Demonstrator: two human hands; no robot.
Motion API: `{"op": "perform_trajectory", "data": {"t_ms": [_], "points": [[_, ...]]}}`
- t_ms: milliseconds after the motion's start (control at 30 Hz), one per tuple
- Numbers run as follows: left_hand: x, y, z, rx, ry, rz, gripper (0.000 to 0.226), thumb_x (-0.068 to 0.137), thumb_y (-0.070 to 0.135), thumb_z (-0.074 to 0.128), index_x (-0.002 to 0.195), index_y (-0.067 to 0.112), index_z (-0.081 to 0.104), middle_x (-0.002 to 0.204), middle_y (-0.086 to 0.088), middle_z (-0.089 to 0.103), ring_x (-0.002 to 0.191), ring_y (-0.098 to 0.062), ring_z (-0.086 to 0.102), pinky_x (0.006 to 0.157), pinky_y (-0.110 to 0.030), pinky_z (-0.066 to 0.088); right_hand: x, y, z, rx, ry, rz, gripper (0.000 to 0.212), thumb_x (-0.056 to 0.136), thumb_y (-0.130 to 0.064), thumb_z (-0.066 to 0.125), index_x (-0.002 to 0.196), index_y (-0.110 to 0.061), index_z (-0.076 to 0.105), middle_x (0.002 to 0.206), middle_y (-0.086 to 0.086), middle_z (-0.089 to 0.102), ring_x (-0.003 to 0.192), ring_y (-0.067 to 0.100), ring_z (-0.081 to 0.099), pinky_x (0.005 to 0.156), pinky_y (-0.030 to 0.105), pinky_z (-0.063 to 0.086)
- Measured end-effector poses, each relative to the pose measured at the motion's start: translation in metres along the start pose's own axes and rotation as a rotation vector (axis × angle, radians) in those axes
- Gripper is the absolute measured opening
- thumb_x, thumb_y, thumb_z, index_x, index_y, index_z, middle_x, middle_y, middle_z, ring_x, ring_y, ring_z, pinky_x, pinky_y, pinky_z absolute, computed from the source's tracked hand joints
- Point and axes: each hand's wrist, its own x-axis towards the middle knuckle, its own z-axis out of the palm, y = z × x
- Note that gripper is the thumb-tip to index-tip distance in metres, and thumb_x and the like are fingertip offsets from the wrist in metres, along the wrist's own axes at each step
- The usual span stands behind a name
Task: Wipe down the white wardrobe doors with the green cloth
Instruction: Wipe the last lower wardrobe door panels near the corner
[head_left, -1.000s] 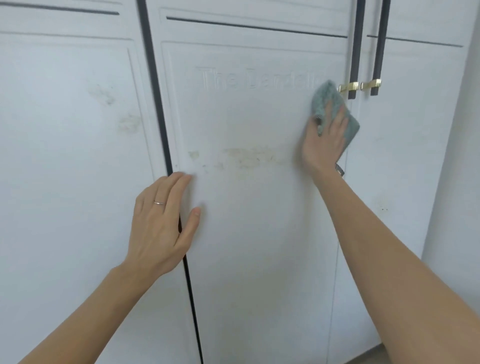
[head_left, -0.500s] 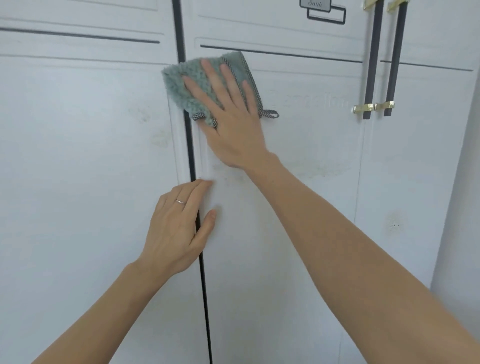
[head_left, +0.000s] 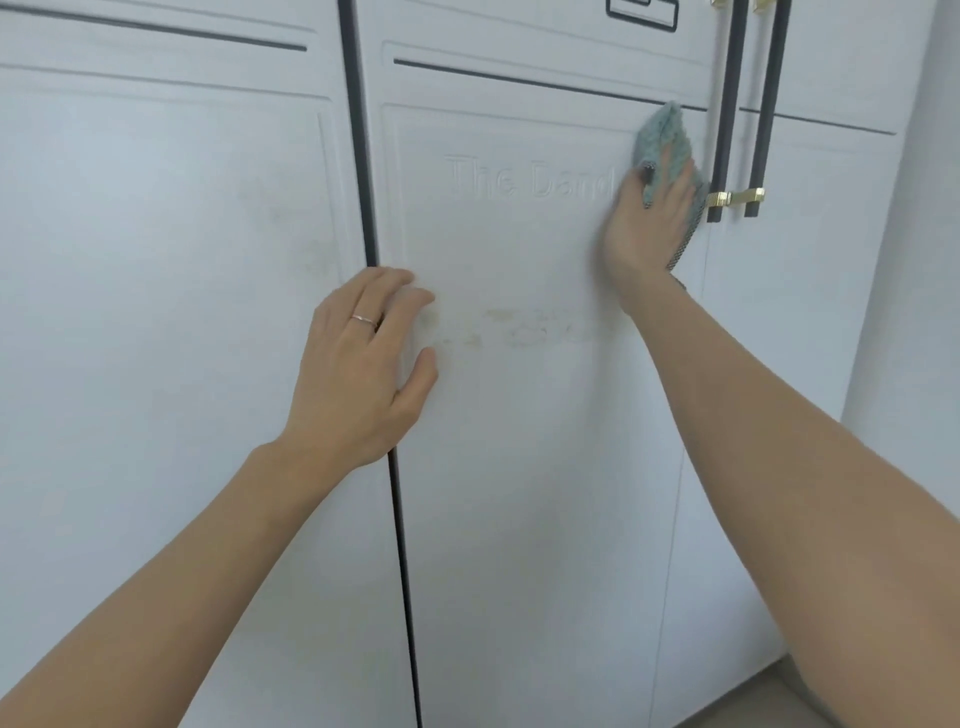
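White wardrobe doors fill the view; the middle door (head_left: 519, 467) carries raised lettering and a band of yellowish smudges (head_left: 524, 327) at mid height. My right hand (head_left: 647, 223) presses the green cloth (head_left: 667, 140) flat against this door's upper right corner, close to the dark handles; the fingers lie straight over the cloth. My left hand (head_left: 363, 364), wearing a ring, rests with straight fingers on the door's left edge, over the dark gap between two doors. The left door (head_left: 156, 312) shows faint marks.
Two dark vertical handles (head_left: 727, 114) with brass fittings (head_left: 735, 197) hang just right of the cloth. A dark label frame (head_left: 644, 15) sits at the top. A side wall (head_left: 914, 260) stands at the far right, and a strip of floor (head_left: 753, 706) shows at the bottom right.
My right hand swept the cloth from the door's right side to its upper left corner, then back right beside the handles. My left hand stayed on the door's edge.
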Motion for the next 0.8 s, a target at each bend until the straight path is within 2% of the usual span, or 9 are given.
{"op": "perform_trajectory", "data": {"t_ms": [133,267,333,467,567,633,733,800], "points": [[0.003,0.008,0.008,-0.045,0.05,-0.044,0.044,0.099,0.03,0.051,0.134,0.006,0.062,0.147,-0.014,0.056,0.145,-0.035,0.043,0.119,-0.045,0.029,-0.051,0.047,0.01,0.08,0.015,-0.086,0.056,0.111,-0.029,0.035,0.163,-0.023,0.016,0.171,-0.001,0.01,0.158,0.016,0.003,0.128,0.036,0.002],[-0.01,0.021,0.02,-0.108,0.046,-0.027,0.045,0.1,0.03,0.05,0.136,0.004,0.061,0.149,-0.014,0.055,0.15,-0.032,0.037,0.126,-0.044,0.024,-0.066,0.103,-0.003,0.16,-0.044,0.007,0.062,0.108,-0.037,0.036,0.163,-0.027,0.011,0.171,-0.006,0.009,0.158,0.016,0.005,0.128,0.048,0.01],[-0.016,0.025,0.028,-0.124,0.025,0.012,0.045,0.101,0.03,0.049,0.136,0.004,0.061,0.149,-0.014,0.055,0.15,-0.032,0.038,0.128,-0.043,0.022,-0.053,0.11,-0.01,0.174,-0.071,0.048,0.064,0.107,-0.042,0.035,0.163,-0.029,0.008,0.171,-0.009,0.006,0.157,0.014,0.003,0.128,0.048,0.009],[-0.013,0.037,0.043,-0.154,0.018,0.035,0.046,0.101,0.029,0.049,0.137,0.003,0.06,0.147,-0.013,0.057,0.149,-0.031,0.039,0.128,-0.045,0.023,-0.025,0.096,-0.018,0.16,-0.085,0.01,0.062,0.109,-0.042,0.033,0.163,-0.031,0.004,0.171,-0.013,0.002,0.157,0.011,0.002,0.127,0.051,0.002],[-0.002,0.046,0.057,-0.176,0.034,0.02,0.046,0.101,0.029,0.049,0.138,0.004,0.06,0.147,-0.011,0.057,0.15,-0.03,0.039,0.13,-0.042,0.017,0.0,0.093,-0.022,0.148,-0.102,-0.054,0.066,0.107,-0.045,0.032,0.163,-0.032,0.0,0.17,-0.015,-0.002,0.157,0.008,0.0,0.126,0.053,-0.001],[0.004,0.052,0.064,-0.181,0.046,0.006,0.046,0.101,0.029,0.049,0.138,0.004,0.06,0.147,-0.011,0.057,0.151,-0.03,0.039,0.131,-0.042,0.014,0.002,0.104,-0.022,0.139,-0.103,-0.156,0.062,0.108,-0.041,0.032,0.163,-0.032,0.004,0.171,-0.013,-0.002,0.157,0.007,-0.002,0.127,0.05,0.001],[0.014,0.065,0.081,-0.172,0.058,-0.002,0.045,0.102,0.03,0.049,0.137,0.004,0.06,0.146,-0.011,0.057,0.15,-0.03,0.039,0.131,-0.045,0.014,-0.014,0.142,-0.019,0.087,-0.093,-0.31,0.061,0.106,-0.036,0.032,0.163,-0.028,0.013,0.17,-0.011,0.005,0.157,0.006,0.001,0.129,0.045,0.01],[0.021,0.082,0.096,-0.162,0.033,0.027,0.045,0.103,0.03,0.048,0.137,0.004,0.06,0.146,-0.012,0.058,0.15,-0.031,0.04,0.13,-0.046,0.015,-0.017,0.166,-0.022,0.056,-0.087,-0.377,0.061,0.105,-0.034,0.033,0.163,-0.027,0.016,0.168,-0.01,0.01,0.156,0.008,0.007,0.127,0.047,0.016]]}}
